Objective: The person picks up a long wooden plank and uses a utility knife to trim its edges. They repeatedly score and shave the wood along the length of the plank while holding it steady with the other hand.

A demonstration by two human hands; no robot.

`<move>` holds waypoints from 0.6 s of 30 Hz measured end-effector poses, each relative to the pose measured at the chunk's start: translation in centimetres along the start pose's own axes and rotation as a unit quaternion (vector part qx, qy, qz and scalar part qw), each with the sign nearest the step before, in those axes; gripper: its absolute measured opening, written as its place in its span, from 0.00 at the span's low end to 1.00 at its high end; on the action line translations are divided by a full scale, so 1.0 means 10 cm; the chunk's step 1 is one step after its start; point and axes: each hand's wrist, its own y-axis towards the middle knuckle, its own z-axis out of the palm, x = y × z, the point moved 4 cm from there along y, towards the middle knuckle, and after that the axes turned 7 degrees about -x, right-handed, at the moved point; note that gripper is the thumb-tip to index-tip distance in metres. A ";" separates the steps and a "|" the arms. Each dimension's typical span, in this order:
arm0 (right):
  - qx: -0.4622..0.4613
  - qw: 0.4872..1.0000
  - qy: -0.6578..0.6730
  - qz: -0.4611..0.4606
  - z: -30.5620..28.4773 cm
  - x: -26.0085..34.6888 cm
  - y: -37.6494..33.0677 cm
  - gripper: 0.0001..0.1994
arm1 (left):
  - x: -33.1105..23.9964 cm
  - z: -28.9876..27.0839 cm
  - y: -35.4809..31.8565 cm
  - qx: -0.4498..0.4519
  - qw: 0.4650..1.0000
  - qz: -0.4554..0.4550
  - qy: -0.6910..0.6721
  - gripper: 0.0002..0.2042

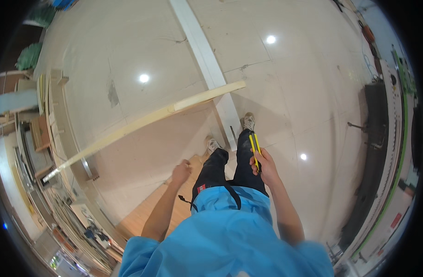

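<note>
In my right hand (265, 167) is a yellow-and-black utility knife (256, 150), its body pointing away from me above my right leg. The fingers wrap around its near end; I cannot make out whether a blade is out. My left hand (181, 173) hangs in the air left of my legs, fingers loosely curled, with nothing seen in it. Ahead of my feet a long pale wooden strip (128, 129) runs from the left shelving across to the middle. Its right end lies over a long white board (204, 55) that stretches away from me.
Beside my left leg lies a light brown wood panel (151, 207). Racks with stacked boards (49, 152) line the left side. Along the right runs a long machine with a black bed (373, 134) and a green edge. The floor (304, 101) is pale tile with dark marks.
</note>
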 end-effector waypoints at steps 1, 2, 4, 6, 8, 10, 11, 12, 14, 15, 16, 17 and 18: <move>0.000 1.000 0.011 -0.008 0.06 0.08 0.05 0.16 | -0.30 0.06 0.00 0.013 0.996 0.088 0.028 0.14; -0.034 0.999 0.006 0.006 0.08 0.13 0.08 0.17 | -0.58 0.09 0.00 0.034 0.985 0.159 0.051 0.14; 0.004 0.993 0.108 -0.050 0.19 0.27 0.14 0.13 | -1.13 0.00 0.11 0.015 0.965 0.256 0.053 0.14; 0.013 0.986 0.154 -0.065 0.23 0.35 0.21 0.11 | -1.59 -0.16 0.32 0.004 0.972 0.235 0.015 0.14; 0.052 0.981 0.163 -0.092 0.24 0.45 0.32 0.10 | -2.02 -0.40 0.55 -0.050 0.964 0.258 -0.026 0.14; 0.056 0.982 0.165 -0.074 0.22 0.51 0.46 0.12 | -2.36 -0.61 0.77 -0.107 0.963 0.247 -0.010 0.12; 0.061 0.982 0.169 -0.059 0.23 0.54 0.53 0.13 | -2.48 -0.73 0.89 -0.137 0.960 0.243 -0.027 0.12; 0.059 0.985 0.157 -0.049 0.23 0.57 0.61 0.14 | -2.58 -0.85 1.01 -0.174 0.951 0.251 -0.048 0.11; 0.032 0.991 0.131 -0.002 0.24 0.60 0.79 0.17 | -2.72 -1.06 1.23 -0.287 0.914 0.279 -0.058 0.12; 0.036 0.991 0.132 0.002 0.24 0.63 0.88 0.18 | -2.73 -1.13 1.38 -0.317 0.911 0.261 -0.045 0.12; 0.028 0.991 0.131 0.018 0.25 0.65 0.96 0.18 | -2.72 -1.20 1.49 -0.350 0.899 0.262 -0.035 0.13; 0.021 0.990 0.127 0.049 0.24 0.64 1.02 0.19 | -2.67 -1.23 1.60 -0.363 0.902 0.234 -0.007 0.14; 0.028 0.987 0.143 0.060 0.24 0.65 1.07 0.19 | -2.62 -1.25 1.71 -0.374 0.903 0.212 0.022 0.14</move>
